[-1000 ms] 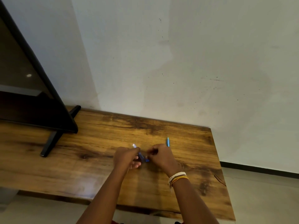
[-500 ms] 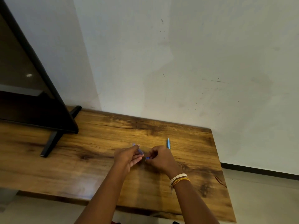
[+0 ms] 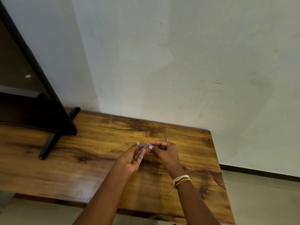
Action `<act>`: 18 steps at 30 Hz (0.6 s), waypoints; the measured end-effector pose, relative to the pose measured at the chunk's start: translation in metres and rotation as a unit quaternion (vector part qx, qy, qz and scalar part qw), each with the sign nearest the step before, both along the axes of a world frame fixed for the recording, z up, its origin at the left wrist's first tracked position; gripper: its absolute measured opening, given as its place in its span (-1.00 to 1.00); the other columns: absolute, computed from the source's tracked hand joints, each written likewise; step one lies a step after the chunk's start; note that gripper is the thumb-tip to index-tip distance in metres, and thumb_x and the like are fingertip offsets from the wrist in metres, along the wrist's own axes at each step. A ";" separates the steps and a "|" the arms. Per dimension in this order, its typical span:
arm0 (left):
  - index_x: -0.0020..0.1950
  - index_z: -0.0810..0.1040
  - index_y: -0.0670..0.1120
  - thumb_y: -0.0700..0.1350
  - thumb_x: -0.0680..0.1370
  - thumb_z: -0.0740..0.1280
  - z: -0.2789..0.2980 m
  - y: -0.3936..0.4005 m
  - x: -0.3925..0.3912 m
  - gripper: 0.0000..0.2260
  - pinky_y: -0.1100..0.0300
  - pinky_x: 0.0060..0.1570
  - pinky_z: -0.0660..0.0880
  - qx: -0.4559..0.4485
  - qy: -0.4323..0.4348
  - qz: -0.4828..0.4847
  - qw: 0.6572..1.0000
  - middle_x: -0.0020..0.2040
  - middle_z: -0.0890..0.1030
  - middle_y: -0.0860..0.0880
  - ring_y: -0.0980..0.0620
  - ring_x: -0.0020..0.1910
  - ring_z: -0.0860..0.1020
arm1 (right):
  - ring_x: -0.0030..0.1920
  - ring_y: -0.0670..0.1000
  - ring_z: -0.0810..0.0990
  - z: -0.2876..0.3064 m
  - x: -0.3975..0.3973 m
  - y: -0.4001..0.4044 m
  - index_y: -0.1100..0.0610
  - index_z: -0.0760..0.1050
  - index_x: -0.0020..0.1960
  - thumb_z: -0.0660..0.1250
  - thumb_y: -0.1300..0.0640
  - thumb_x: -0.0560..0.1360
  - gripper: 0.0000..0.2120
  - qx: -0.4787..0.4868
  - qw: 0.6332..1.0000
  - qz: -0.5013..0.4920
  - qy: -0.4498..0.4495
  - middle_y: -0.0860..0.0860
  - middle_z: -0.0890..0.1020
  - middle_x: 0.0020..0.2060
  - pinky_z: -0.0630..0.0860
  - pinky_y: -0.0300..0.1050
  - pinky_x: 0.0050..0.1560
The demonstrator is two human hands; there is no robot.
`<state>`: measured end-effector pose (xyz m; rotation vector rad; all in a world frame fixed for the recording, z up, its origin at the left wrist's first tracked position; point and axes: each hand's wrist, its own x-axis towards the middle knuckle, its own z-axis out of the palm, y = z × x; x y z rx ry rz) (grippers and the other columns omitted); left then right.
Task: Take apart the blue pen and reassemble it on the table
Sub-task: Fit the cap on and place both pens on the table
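Note:
Both hands are raised just above the wooden table (image 3: 100,143). My left hand (image 3: 134,157) pinches a blurred, translucent blue pen barrel (image 3: 142,146) between thumb and fingertips, palm turned inward. My right hand (image 3: 164,152), with thread bands on its wrist, has curled fingers that pinch a small blue pen piece (image 3: 150,145) at the tips. A narrow gap separates the two pieces. Behind my right hand, the tip of another blue pen part (image 3: 167,140) shows on the table, mostly hidden by the knuckles.
A black-framed screen (image 3: 29,98) on a black foot (image 3: 48,145) stands on the table's left part. The table's back edge meets a white wall, and its right edge drops to the floor (image 3: 263,200).
The hands have lifted and pulled slightly apart. The blue pen, held joined between them before, is now in two pieces, one in each hand. My left fingers have straightened.

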<state>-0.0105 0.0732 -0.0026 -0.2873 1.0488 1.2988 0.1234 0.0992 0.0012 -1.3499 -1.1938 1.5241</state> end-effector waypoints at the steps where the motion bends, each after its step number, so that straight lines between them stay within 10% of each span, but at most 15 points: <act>1: -0.10 0.52 -0.31 -0.28 0.52 0.35 0.002 0.000 0.001 -0.92 0.19 -0.43 0.62 0.005 -0.016 0.005 1.000 -0.41 0.67 -0.22 0.00 -0.45 0.66 | -0.37 -0.11 0.68 0.001 -0.001 0.000 0.29 0.62 -0.04 0.41 0.43 0.42 -0.85 -0.001 1.000 -0.007 0.007 0.09 0.69 -0.31 0.60 -0.29 -0.29; 18: -0.09 0.54 -0.37 -0.29 0.50 0.36 0.004 -0.001 0.010 -0.87 0.18 -0.47 0.61 0.018 -0.100 0.029 0.994 -0.31 0.68 -0.27 -0.07 -0.38 0.69 | -0.15 -0.05 0.72 0.011 -0.004 -0.001 0.07 0.68 -0.06 0.45 0.30 0.42 -0.83 0.118 0.990 -0.022 -0.074 0.01 0.74 -0.17 0.65 -0.14 -0.08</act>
